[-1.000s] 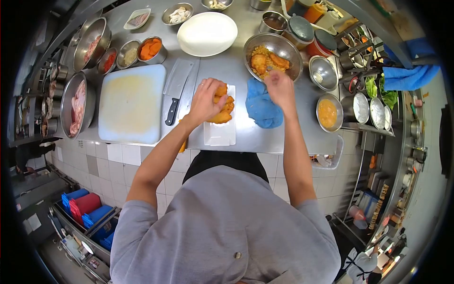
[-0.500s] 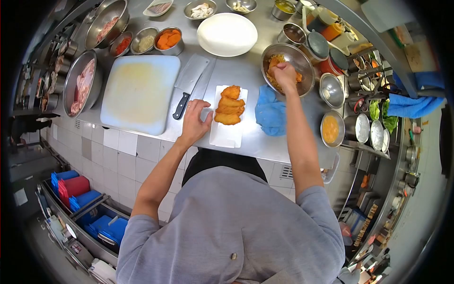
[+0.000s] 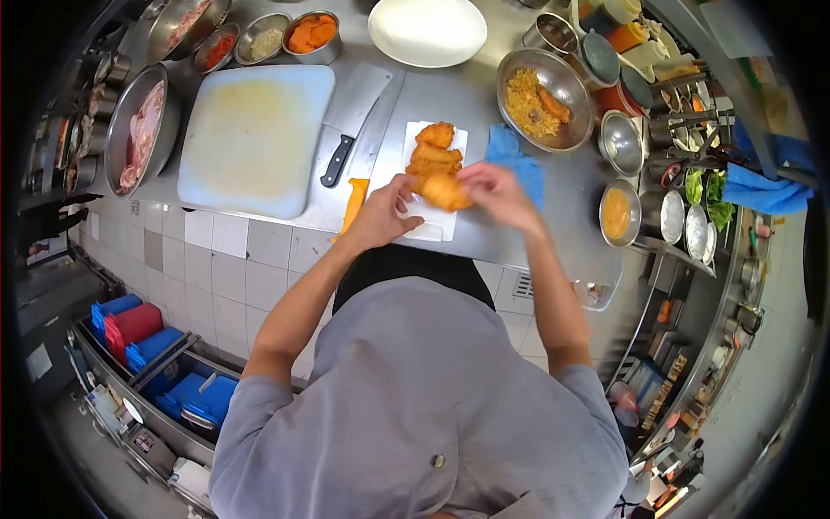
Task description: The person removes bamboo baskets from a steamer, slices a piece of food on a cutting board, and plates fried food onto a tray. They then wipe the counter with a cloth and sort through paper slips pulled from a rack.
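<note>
The left hand (image 3: 385,216) keeps its thumb and fingers curved, half open, beside the oblong golden fried piece (image 3: 444,193); if they touch it, I cannot tell. The right hand (image 3: 506,199) pinches this piece at its right side, over the white rectangular tray (image 3: 445,232). A light grip is better, so that the crust does not break. Around, the black-handled steel cleaver (image 3: 359,99) and the yellow handle (image 3: 354,206) lie left; the crumpled blue cloth (image 3: 523,164), close to the right hand, could hinder it.

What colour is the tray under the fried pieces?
White; the tray shows best in the head view, the only one.
</note>
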{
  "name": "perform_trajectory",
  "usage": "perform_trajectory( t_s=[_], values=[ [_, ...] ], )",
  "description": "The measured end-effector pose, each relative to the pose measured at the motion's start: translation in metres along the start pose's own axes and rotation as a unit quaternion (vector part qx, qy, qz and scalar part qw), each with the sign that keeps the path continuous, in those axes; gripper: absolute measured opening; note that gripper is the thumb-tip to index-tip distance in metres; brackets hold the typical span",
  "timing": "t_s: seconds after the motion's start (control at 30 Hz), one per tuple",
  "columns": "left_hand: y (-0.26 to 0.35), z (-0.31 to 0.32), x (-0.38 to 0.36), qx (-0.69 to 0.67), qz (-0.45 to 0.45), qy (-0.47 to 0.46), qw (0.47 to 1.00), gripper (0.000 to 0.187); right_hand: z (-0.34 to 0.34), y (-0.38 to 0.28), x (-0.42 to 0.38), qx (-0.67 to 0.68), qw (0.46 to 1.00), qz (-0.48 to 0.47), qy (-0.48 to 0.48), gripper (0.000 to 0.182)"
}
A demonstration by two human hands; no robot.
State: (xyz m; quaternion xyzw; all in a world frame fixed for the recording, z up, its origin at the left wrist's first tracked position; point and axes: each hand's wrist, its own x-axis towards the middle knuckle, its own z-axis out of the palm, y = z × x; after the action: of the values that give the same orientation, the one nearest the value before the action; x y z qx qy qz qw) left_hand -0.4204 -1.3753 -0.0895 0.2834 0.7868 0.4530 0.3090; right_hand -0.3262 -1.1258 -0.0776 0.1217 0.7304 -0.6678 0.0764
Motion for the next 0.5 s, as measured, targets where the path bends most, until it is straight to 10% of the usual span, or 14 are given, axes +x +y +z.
perform_trajectory(
  t_s=[0.27, 0.5],
  values=[
    [-0.033, 0.022, 0.001, 0.113, 0.036, 0.065, 0.991, 0.051, 0.045, 0.017, -0.011, -0.119, 0.985, 0.027, 0.119, 0.017],
    [-0.019, 0.021, -0.010, 0.158, 0.035, 0.106, 0.981, 0.053, -0.017, 0.041, -0.054, -0.470, 0.822, 0.074, 0.312, 0.027]
  ],
)
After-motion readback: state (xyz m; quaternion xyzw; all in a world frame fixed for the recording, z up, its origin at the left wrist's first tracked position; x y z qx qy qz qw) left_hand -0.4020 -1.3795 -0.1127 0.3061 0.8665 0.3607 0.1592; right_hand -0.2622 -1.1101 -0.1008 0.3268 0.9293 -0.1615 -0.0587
